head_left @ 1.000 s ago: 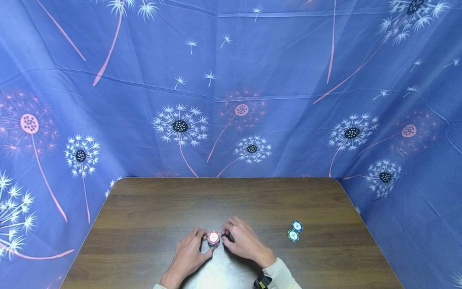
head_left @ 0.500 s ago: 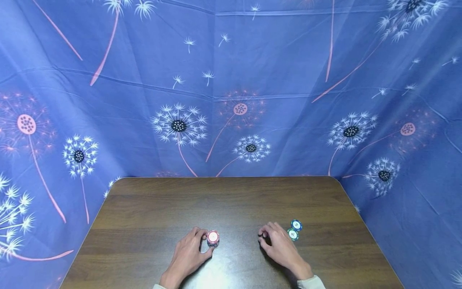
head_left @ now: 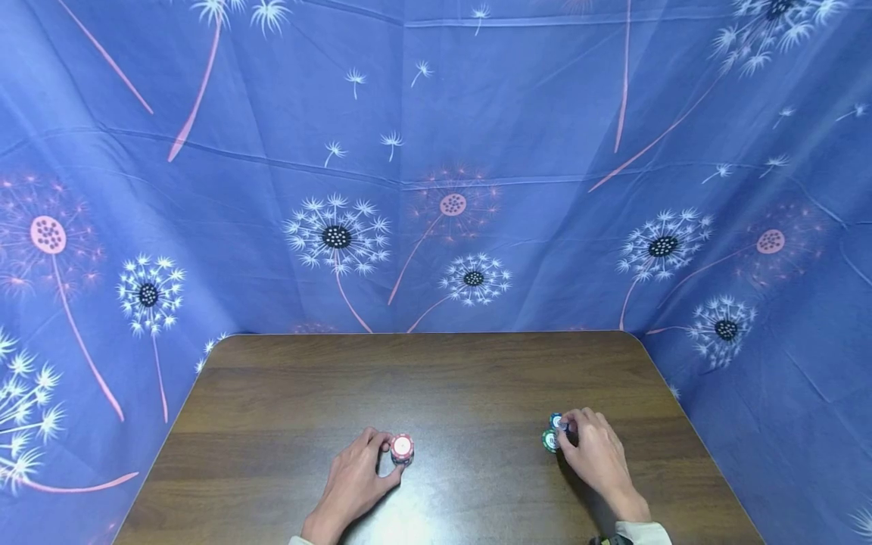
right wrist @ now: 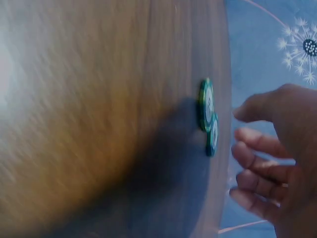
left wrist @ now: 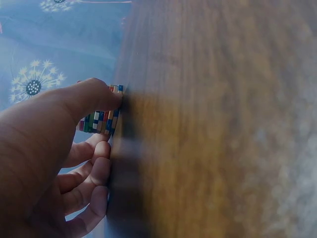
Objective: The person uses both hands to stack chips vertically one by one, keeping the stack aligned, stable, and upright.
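Note:
My left hand (head_left: 356, 478) holds a short stack of poker chips (head_left: 402, 448) between thumb and forefinger, with a red-rimmed chip on top. From the side in the left wrist view, the stack (left wrist: 100, 120) shows red, green, white and blue edges. Over to the right, a green poker chip (head_left: 549, 441) and a blue poker chip (head_left: 555, 418) lie touching on the table. My right hand (head_left: 599, 454) hovers just above them and partly covers both in the head view. In the right wrist view, a gap separates its loosely bent fingers from the green chip (right wrist: 206, 105).
The brown wooden table (head_left: 306, 378) has rounded far corners. A blue cloth (head_left: 545, 212) with dandelion prints hangs behind it and along both sides. Bare wood lies between the stack and the two chips.
My right hand has moved from beside the stack across to the right, over the two loose chips. The left hand and its stack have stayed in place.

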A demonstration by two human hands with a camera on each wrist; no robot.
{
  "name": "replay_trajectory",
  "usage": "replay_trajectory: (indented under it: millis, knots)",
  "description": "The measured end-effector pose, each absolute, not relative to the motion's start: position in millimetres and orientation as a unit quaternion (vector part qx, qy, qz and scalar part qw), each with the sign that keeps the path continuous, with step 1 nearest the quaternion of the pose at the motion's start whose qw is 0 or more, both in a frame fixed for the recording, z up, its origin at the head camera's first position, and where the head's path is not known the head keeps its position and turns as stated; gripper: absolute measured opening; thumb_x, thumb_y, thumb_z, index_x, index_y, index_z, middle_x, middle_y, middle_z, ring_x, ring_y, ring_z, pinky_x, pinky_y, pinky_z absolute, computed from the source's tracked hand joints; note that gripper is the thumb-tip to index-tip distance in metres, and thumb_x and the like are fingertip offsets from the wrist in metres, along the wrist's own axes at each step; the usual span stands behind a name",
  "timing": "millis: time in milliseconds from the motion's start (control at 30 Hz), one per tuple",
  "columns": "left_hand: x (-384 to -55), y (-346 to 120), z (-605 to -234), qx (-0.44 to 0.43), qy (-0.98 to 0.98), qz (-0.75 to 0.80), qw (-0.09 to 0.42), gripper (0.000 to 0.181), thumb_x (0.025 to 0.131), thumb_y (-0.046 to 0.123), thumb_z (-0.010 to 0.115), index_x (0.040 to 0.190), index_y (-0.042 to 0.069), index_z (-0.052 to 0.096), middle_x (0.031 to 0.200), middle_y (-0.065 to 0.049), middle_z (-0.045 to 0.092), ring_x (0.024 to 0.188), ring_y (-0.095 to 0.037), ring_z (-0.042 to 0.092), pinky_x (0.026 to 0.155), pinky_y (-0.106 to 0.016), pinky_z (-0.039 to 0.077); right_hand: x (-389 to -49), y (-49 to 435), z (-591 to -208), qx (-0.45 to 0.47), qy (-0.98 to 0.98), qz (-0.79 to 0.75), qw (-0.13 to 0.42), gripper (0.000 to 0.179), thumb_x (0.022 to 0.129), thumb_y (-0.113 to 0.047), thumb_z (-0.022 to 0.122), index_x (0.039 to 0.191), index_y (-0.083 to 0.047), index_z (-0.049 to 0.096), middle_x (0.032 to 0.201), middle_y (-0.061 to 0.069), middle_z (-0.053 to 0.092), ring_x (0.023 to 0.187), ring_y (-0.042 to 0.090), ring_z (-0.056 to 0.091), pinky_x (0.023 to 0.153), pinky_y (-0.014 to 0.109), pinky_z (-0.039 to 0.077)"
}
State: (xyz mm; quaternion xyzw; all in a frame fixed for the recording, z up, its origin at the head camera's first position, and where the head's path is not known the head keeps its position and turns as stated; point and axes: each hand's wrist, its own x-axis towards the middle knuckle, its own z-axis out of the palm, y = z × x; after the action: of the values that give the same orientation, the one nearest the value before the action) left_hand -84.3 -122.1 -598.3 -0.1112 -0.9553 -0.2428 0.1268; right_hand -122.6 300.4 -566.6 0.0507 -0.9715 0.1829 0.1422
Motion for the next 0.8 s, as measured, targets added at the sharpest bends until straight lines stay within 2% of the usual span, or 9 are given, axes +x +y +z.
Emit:
replay_trajectory:
  millis: [100, 233, 433, 600, 800]
  knots:
    - [-84.2, -122.3, -598.3, -0.110, -0.956, -0.242, 0.126, 0.045, 0.075, 0.040, 0.092, 0.109, 0.018, 0.074, 0.098, 0.010, 0.059, 0.079, -0.011, 0.062, 0.063, -0.033, 0.049, -128.5, 305.9, -564.0, 0.020, -0.976, 0.166, 0.142, 0.022, 0.085, -0.016, 0.084, 0.097, -0.001, 0.073, 0.087, 0.010, 0.064, 0.087, 0.034, 0.061, 0.076, 0.052, 0.049]
    - [-83.8, -122.6, -598.5, -0.108, -0.956, -0.242, 0.126, 0.044, 0.075, 0.041, 0.092, 0.109, 0.018, 0.074, 0.098, 0.011, 0.059, 0.079, -0.011, 0.062, 0.063, -0.033, 0.049, -133.6, 308.8, -559.8, -0.020, -0.983, 0.150, 0.101, 0.032, 0.085, -0.030, 0.084, 0.088, -0.002, 0.071, 0.088, 0.017, 0.064, 0.090, 0.044, 0.062, 0.079, 0.061, 0.050]
    - [-83.9, -122.6, -599.1, -0.109, -0.956, -0.239, 0.129, 0.044, 0.075, 0.041, 0.092, 0.109, 0.019, 0.074, 0.099, 0.011, 0.059, 0.081, -0.012, 0.063, 0.064, -0.035, 0.051, -141.0, 306.8, -555.3, -0.046, -0.991, 0.122, 0.035, 0.049, 0.086, -0.050, 0.080, 0.064, -0.012, 0.060, 0.081, 0.018, 0.059, 0.086, 0.045, 0.060, 0.071, 0.059, 0.048]
    - [-83.7, -122.6, -599.3, -0.109, -0.956, -0.238, 0.131, 0.044, 0.075, 0.041, 0.092, 0.109, 0.018, 0.074, 0.098, 0.010, 0.059, 0.080, -0.012, 0.062, 0.063, -0.034, 0.050, -146.2, 302.5, -554.4, -0.054, -0.993, 0.105, 0.005, 0.052, 0.086, -0.052, 0.078, 0.071, -0.005, 0.062, 0.085, 0.022, 0.059, 0.090, 0.046, 0.059, 0.075, 0.060, 0.048]
    - [-84.4, -122.6, -600.1, -0.110, -0.956, -0.235, 0.134, 0.045, 0.075, 0.041, 0.092, 0.109, 0.017, 0.074, 0.097, 0.010, 0.059, 0.078, -0.012, 0.061, 0.063, -0.034, 0.050, -149.8, 299.1, -555.6, -0.056, -0.994, 0.096, -0.003, 0.051, 0.084, -0.046, 0.077, 0.078, 0.002, 0.062, 0.086, 0.025, 0.059, 0.089, 0.047, 0.059, 0.077, 0.061, 0.049]
